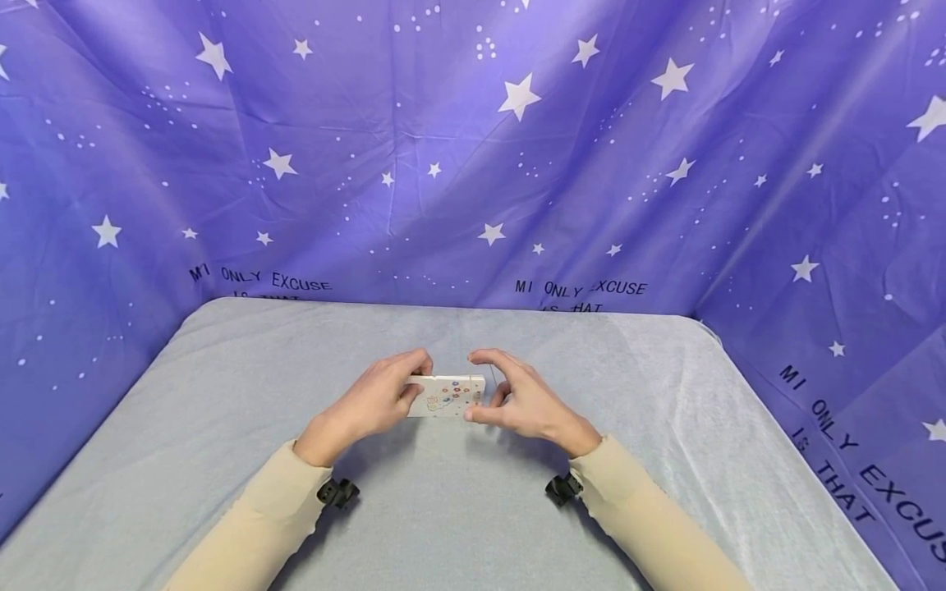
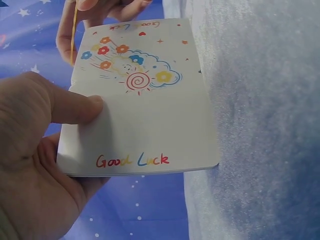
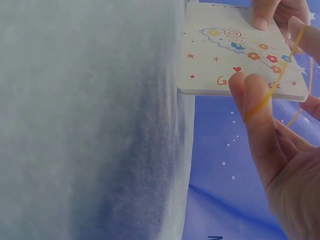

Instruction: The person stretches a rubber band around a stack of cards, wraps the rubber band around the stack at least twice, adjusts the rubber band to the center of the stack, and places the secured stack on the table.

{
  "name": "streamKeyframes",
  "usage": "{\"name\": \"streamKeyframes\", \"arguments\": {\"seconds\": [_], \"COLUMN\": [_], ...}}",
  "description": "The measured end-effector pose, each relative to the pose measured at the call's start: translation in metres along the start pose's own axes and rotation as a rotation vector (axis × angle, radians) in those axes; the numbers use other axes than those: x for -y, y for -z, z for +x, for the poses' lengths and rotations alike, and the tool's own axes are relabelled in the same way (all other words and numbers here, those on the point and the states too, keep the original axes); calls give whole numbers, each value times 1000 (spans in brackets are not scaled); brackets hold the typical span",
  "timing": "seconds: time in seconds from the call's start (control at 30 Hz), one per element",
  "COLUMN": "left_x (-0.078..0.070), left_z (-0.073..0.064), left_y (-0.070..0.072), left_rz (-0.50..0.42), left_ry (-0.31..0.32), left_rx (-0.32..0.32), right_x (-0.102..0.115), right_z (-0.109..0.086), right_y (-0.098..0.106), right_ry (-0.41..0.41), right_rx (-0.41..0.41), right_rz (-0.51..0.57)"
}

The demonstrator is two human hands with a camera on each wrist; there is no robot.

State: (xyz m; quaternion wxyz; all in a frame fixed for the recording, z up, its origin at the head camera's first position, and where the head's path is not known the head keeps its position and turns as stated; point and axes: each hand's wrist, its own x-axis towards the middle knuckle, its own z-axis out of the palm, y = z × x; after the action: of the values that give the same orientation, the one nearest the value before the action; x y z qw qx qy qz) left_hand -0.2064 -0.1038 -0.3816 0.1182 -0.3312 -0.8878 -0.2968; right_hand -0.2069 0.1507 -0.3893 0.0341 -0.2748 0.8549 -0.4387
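Observation:
A small white notebook with layered page edges stands on its long edge, close over the cloth. Its cover shows a coloured sun, cloud, flowers and "Good Luck" lettering at both ends. My left hand grips its left end, thumb on the near face and fingers behind. Around the right end, my right hand holds a thin yellow rubber band stretched between thumb and fingers. In the right wrist view, the band crosses in front of the cover's corner, and the thumb overlaps the lettering.
A pale grey-blue cloth covers the table. Purple curtains with white stars and printed words hang behind and at both sides. Dark wrist cameras sit at the cuffs of beige sleeves.

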Motion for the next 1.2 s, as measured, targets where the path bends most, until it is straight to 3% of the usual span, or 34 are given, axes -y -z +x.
{"name": "streamKeyframes", "arguments": {"seconds": [0.9, 1.2], "left_x": [0, -3], "left_z": [-2, -3], "left_y": [0, -3], "left_rz": [18, 49], "left_ry": [-9, -20], "left_rx": [9, -41], "right_x": [-2, -2], "right_z": [2, 2], "right_y": [-3, -5], "right_ry": [16, 29], "right_rx": [25, 22], "right_rz": [3, -1]}}
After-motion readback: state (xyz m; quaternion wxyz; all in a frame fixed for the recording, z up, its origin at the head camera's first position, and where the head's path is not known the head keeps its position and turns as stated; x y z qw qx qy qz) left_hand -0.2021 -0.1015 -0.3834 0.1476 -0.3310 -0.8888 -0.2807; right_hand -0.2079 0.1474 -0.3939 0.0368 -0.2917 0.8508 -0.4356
